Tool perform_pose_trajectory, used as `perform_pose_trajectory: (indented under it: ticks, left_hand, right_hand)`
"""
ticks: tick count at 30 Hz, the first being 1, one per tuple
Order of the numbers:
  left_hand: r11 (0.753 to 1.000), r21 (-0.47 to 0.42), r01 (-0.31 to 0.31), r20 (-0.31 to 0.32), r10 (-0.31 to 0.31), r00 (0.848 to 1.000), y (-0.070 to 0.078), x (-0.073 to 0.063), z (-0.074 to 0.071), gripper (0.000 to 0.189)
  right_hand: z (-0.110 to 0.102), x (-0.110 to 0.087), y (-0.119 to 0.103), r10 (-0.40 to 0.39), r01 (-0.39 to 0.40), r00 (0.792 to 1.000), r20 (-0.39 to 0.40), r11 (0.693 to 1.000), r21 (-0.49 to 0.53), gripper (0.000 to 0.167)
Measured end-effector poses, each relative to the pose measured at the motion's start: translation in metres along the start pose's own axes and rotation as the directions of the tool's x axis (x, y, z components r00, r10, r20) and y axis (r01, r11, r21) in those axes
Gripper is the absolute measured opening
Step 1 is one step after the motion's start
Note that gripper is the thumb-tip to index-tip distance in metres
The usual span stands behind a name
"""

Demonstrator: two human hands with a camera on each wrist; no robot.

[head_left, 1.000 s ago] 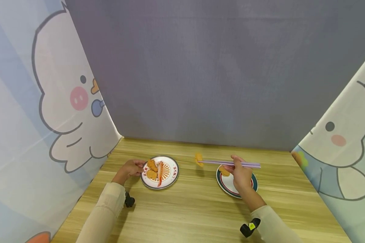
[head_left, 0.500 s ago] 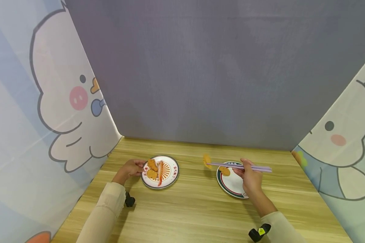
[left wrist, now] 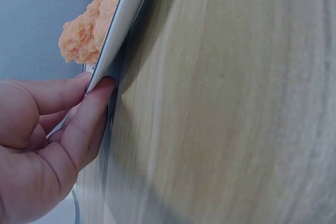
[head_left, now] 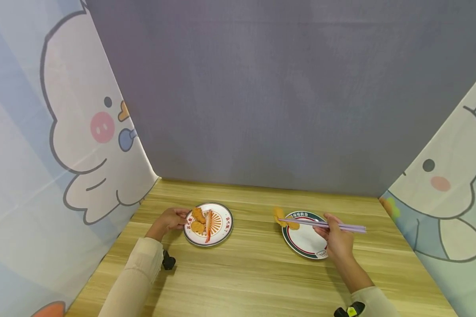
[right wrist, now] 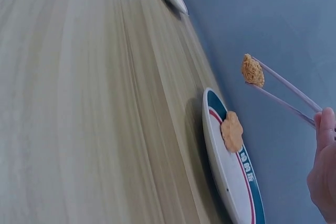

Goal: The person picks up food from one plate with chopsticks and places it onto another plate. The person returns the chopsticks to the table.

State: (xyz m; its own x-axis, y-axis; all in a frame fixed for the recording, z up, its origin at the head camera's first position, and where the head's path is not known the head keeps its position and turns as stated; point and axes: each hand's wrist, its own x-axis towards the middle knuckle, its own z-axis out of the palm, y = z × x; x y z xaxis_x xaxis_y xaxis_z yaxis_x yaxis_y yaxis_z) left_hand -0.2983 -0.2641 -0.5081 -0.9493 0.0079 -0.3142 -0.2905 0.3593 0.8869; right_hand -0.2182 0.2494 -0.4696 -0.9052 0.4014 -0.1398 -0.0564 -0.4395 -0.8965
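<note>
My left hand [head_left: 173, 219] pinches the left rim of a white plate with red print [head_left: 221, 226]; thumb and fingers meet at its edge in the left wrist view. On it lie two fried chicken pieces [head_left: 198, 215] and a shrimp [head_left: 208, 224]. My right hand [head_left: 338, 235] holds lilac chopsticks [head_left: 353, 227], their tips clamping a golden fried piece [right wrist: 252, 71]. In the right wrist view, that piece hangs above the green-rimmed plate [head_left: 305, 240]. A flat nugget [right wrist: 231, 131] rests near that plate's rim, overlapped by the chopsticks in the head view.
Both plates stand on a wood-grain table [head_left: 238, 273], with a gap between them. A grey cloth backdrop [head_left: 254, 97] rises behind the far edge. Cartoon-printed cloths [head_left: 103, 189] flank the table on both sides.
My right hand has moved right, carrying the fried piece in the chopsticks from between the plates to the green-rimmed plate's left edge. My left hand and its plate have stayed put.
</note>
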Motion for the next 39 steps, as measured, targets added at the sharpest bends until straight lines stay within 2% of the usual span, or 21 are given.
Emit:
perform_pose_trajectory:
  ticks: [14, 23, 31, 39]
  left_hand:
    - [1.000, -0.018, -0.011, 0.019, 0.012, 1.000, -0.004, 0.001, 0.000, 0.047]
    - [1.000, 0.006, -0.014, 0.021, 0.014, 1.000, -0.003, 0.001, -0.003, 0.047]
    - [1.000, -0.018, -0.010, 0.029, 0.010, 1.000, -0.002, 0.004, -0.003, 0.048]
    - [1.000, -0.021, -0.003, 0.028, 0.003, 1.000, 0.000, 0.003, -0.002, 0.046]
  right_hand:
    - [-0.020, 0.002, 0.004, -0.007, 0.007, 1.000, -0.009, 1.000, -0.008, 0.030]
    - [-0.032, 0.002, 0.006, -0.035, 0.035, 0.999, 0.041, 0.999, 0.000, 0.032]
    - [-0.041, 0.000, 0.007, -0.060, 0.065, 0.992, 0.109, 0.997, -0.042, 0.036]
    - [-0.046, 0.001, 0.005, -0.021, 0.030, 0.992, 0.125, 0.997, -0.068, 0.029]
